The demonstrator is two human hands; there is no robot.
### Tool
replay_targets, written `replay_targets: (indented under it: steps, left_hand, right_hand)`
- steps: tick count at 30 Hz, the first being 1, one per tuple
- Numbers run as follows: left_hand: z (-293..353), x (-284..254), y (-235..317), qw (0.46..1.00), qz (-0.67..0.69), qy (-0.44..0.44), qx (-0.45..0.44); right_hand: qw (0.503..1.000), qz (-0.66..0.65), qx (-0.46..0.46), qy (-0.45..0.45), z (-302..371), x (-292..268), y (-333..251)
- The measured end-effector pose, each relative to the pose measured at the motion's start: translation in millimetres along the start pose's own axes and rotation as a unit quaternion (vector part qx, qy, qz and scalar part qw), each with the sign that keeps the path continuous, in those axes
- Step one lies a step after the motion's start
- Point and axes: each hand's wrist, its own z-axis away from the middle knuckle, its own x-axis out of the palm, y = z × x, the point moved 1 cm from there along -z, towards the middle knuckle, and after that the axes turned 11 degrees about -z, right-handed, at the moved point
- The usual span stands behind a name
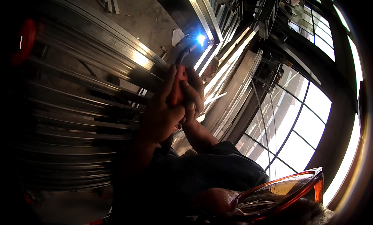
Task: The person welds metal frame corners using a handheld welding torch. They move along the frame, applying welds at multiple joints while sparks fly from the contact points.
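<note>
Both my hands grip a welding torch (178,85) with a red handle and a dark, bent neck. My left hand (160,115) wraps the handle from the left and below. On the other side, the fingers of my right hand (193,93) close round it. A bright blue-white arc (201,39) burns at the torch's tip, with small sparks around it. The arc sits against a metal profile (202,15), close to a corner where lengths meet; glare hides the joint itself.
Long metal profiles (101,46) run side by side across the left. More lengths (237,89) lie stacked to the right, near a large paned window (295,120). Small metal offcuts (112,4) lie on the grey floor (143,19). A red round object (27,40) stands at far left.
</note>
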Motion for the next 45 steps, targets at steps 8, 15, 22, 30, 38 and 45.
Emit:
replay_targets:
  steps: [8, 15, 22, 30, 38, 45]
  left_hand:
    - [0, -4, 1, 0.997, 0.039, -0.035, -0.053]
    - [-1, 0, 5, 1.000, 0.020, 0.018, 0.000]
    - [-2, 1, 4, 0.999, -0.017, 0.027, 0.039]
    - [0, -2, 6, 0.999, 0.029, -0.002, -0.028]
    - [0, -4, 11, 1.000, 0.016, 0.004, -0.018]
    - [2, -7, 11, 0.999, -0.025, -0.003, -0.024]
  right_hand:
    - [0.999, 0.032, 0.016, -0.032, 2, -5, -2]
    - [1.000, 0.029, -0.003, -0.004, 1, -1, 1]
    - [1.000, 0.020, -0.005, -0.005, 0, -1, 0]
    - [1.000, 0.017, -0.011, -0.012, -1, 0, 2]
    - [0.999, 0.037, -0.016, -0.011, 0, 0, 4]
    - [0.999, 0.024, -0.029, -0.015, -1, 2, 3]
